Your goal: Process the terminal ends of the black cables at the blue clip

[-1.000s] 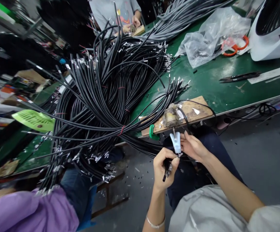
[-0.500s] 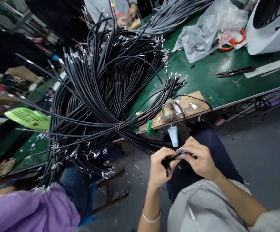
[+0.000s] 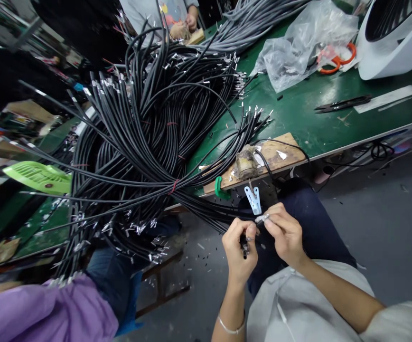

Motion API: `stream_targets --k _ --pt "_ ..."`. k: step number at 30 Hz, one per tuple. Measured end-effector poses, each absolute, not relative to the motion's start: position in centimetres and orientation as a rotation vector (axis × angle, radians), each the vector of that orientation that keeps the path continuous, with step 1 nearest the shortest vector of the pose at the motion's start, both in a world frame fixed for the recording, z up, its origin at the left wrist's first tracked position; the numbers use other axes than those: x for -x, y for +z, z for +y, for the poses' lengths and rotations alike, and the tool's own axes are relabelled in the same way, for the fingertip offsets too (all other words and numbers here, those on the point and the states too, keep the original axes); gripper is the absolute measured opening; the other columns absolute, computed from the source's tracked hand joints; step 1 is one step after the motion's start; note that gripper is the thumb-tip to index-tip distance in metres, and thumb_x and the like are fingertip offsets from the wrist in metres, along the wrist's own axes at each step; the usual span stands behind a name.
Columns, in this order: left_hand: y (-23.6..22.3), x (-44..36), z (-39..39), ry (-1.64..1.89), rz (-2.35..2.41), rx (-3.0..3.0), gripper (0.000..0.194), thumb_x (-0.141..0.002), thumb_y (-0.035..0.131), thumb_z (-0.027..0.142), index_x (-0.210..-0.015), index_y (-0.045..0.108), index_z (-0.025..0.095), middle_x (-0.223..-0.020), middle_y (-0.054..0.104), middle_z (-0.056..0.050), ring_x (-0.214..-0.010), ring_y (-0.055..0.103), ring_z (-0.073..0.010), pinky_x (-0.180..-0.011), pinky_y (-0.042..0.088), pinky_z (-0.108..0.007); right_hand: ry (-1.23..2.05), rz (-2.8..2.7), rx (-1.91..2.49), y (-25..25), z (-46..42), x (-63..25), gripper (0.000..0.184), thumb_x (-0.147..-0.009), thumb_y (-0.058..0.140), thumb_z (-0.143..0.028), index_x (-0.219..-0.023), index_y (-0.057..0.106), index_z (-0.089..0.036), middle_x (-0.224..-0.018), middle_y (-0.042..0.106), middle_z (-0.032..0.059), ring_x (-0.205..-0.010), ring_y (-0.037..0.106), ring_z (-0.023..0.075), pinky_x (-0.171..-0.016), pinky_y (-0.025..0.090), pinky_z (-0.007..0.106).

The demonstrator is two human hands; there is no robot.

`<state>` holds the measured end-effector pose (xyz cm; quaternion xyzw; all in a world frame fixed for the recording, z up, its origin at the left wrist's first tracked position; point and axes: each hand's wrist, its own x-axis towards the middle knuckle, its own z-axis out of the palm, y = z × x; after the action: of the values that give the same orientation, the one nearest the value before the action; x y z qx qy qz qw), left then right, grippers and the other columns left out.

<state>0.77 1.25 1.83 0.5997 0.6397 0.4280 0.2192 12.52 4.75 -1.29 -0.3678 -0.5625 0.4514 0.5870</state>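
Note:
In front of my lap, my left hand (image 3: 239, 247) is closed around a black cable, and short dark pieces poke out below its fingers. My right hand (image 3: 285, 233) pinches the pale, silvery end of the cable (image 3: 262, 219), close to the left fingertips. Just above the fingers hangs a light blue clothespin (image 3: 253, 200), on a thin shaft from a small motor (image 3: 246, 162). The motor, wrapped in grimy tape, sits on a wooden board (image 3: 280, 151) at the table's edge. A green clamp (image 3: 221, 188) grips the board's left part.
A large heap of black cables (image 3: 149, 137) with silvery ends covers the green table (image 3: 294, 111). Right of it lie a plastic bag (image 3: 291, 52), orange-handled scissors (image 3: 337, 61), black snips (image 3: 343, 103) and a white fan (image 3: 393, 40). A person in purple (image 3: 45, 308) sits at left; another works opposite.
My right hand has come away from beside the clothespin and down to the cable end at my left fingers. The clothespin has turned on its shaft. The view has shifted slightly.

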Motion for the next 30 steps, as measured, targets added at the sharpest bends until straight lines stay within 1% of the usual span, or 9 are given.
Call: stream_targets --k 4,8,10,12,16,20,24,27,30 --pt "2.2 -0.4 1.5 1.107 1.673 -1.639 0.032 -0.092 0.046 0.017 -0.060 0.053 0.016 -0.059 0.050 0.002 -0.055 0.047 -0.0095 -0.056 0.034 -0.022 1.656 -0.874 0.785 -1.5 5.1 -12.6 0.025 -0.081 0.055 -0.019 -0.058 0.063 -0.017 -0.065 0.056 0.0021 -0.065 0.051 0.0151 -0.063 0.043 0.030" --pt "2.3 -0.1 1.7 1.041 1.655 -1.571 0.040 -0.093 0.045 0.022 -0.054 0.047 0.016 -0.055 0.046 0.002 -0.052 0.045 -0.0088 -0.054 0.033 -0.022 1.873 -0.644 0.715 -1.4 5.3 -13.1 0.011 -0.078 0.062 -0.026 -0.078 0.069 -0.017 -0.073 0.066 0.0031 -0.068 0.059 0.0147 -0.067 0.049 0.028" --pt "2.3 0.0 1.8 1.001 1.655 -1.546 0.042 -0.094 0.045 0.025 -0.053 0.046 0.016 -0.053 0.045 0.003 -0.051 0.044 -0.0087 -0.054 0.032 -0.022 1.819 -0.731 0.722 -1.1 5.5 -13.5 0.016 -0.073 0.071 -0.026 -0.087 0.067 -0.019 -0.081 0.070 0.0040 -0.076 0.066 0.0160 -0.075 0.052 0.029" --pt "2.4 0.1 1.8 0.963 1.642 -1.534 0.043 -0.094 0.045 0.026 -0.053 0.047 0.016 -0.053 0.046 0.002 -0.051 0.045 -0.0087 -0.054 0.033 -0.022 1.748 -0.819 0.787 -0.9 5.7 -13.8 0.023 -0.067 0.079 -0.024 -0.082 0.062 -0.019 -0.081 0.072 0.0042 -0.078 0.069 0.0179 -0.076 0.055 0.030" --pt "2.5 0.2 1.7 0.958 1.592 -1.570 0.030 -0.091 0.051 0.025 -0.064 0.058 0.015 -0.058 0.052 0.001 -0.054 0.048 -0.0096 -0.054 0.035 -0.022 1.563 -0.889 0.968 -1.1 5.8 -13.7 0.029 -0.064 0.082 -0.026 -0.071 0.055 -0.019 -0.064 0.070 0.0008 -0.060 0.070 0.0180 -0.058 0.056 0.027" --pt "2.3 -0.4 1.3 1.056 1.680 -1.633 0.012 -0.084 0.061 0.020 -0.073 0.063 0.015 -0.061 0.053 0.002 -0.054 0.050 -0.0100 -0.054 0.037 -0.021 0.893 -1.257 0.955 -2.0 5.1 -13.3 0.015 -0.074 0.071 -0.010 -0.077 0.060 -0.020 -0.069 0.070 0.0019 -0.063 0.067 0.0167 -0.059 0.055 0.029" --pt "2.1 -1.4 0.9 1.164 1.844 -1.660 0.014 -0.081 0.063 0.016 -0.067 0.060 0.016 -0.059 0.054 0.002 -0.053 0.049 -0.0101 -0.054 0.037 -0.022 0.320 -1.628 0.734 -2.3 4.6 -13.5 0.025 -0.076 0.062 0.000 -0.093 0.064 -0.018 -0.086 0.074 0.0100 -0.083 0.068 0.0231 -0.071 0.056 0.038" --pt "2.0 -1.5 1.0 1.192 1.869 -1.653 0.013 -0.080 0.064 0.016 -0.067 0.060 0.016 -0.060 0.055 0.001 -0.055 0.051 -0.0108 -0.055 0.038 -0.022 0.292 -1.699 0.708 -2.3 4.5 -13.6 0.023 -0.076 0.062 -0.001 -0.092 0.063 -0.019 -0.085 0.072 0.0094 -0.083 0.067 0.0227 -0.071 0.056 0.038" --pt "1.9 -1.1 1.1 1.198 1.805 -1.620 0.010 -0.079 0.065 0.016 -0.070 0.062 0.016 -0.062 0.057 0.001 -0.056 0.053 -0.0110 -0.054 0.039 -0.022 0.645 -1.489 0.845 -2.2 4.6 -13.7 0.024 -0.078 0.062 -0.007 -0.096 0.060 -0.022 -0.080 0.065 0.0044 -0.074 0.062 0.0180 -0.068 0.054 0.033"
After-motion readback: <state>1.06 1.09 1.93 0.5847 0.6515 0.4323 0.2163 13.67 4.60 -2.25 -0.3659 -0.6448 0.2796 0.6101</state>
